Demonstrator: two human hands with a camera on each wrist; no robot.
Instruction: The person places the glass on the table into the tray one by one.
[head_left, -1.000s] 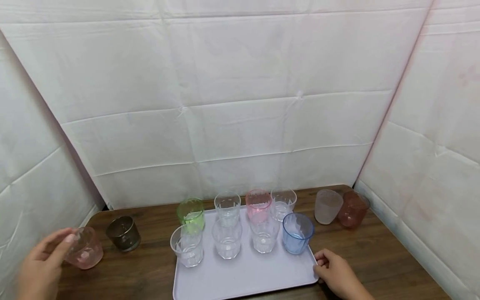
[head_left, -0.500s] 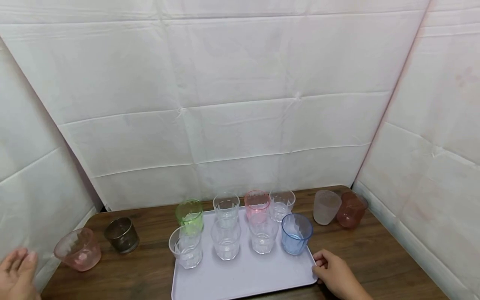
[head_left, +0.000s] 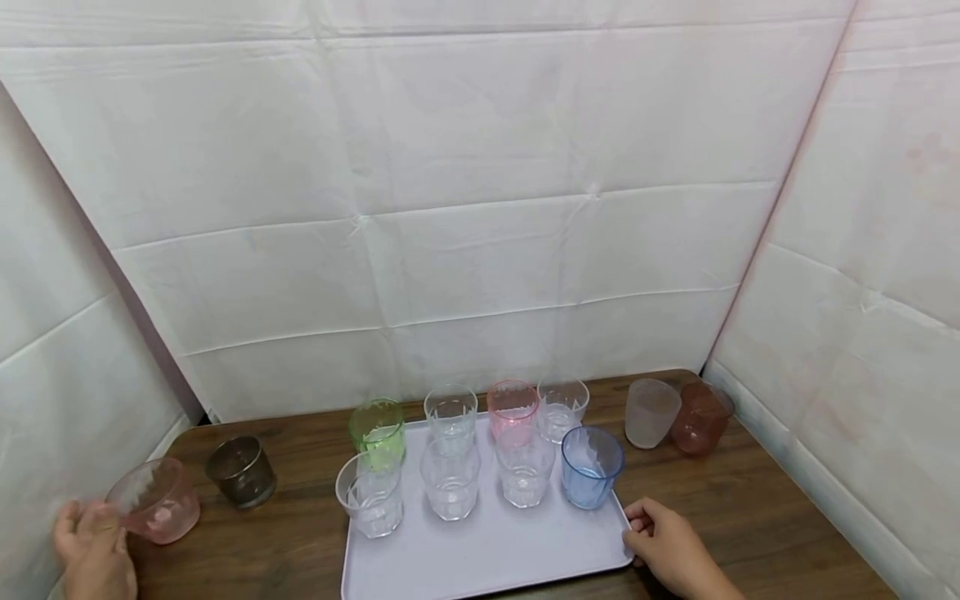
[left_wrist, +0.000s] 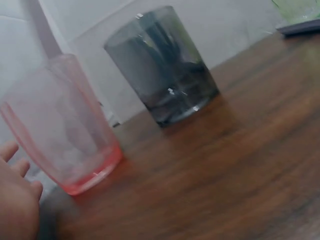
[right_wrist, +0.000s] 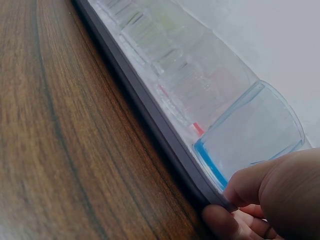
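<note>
At the table's left side my left hand is beside a pale pink glass. In the left wrist view its fingers lie loose next to the pink glass, with nothing in them; whether they touch it I cannot tell. My right hand grips the front right corner of a pale lilac tray; the right wrist view shows the thumb on top of the rim and fingers below. On the tray stand several clear glasses, a green glass, a pink-rimmed glass and a blue glass.
A smoky dark glass stands between the pale pink glass and the tray. Right of the tray are a frosted glass and a dark red glass. White cloth walls in the brown wooden table at the back and sides.
My left hand let go of the pale pink glass, drew away left, then came back close beside it. The right hand stays on the tray corner.
</note>
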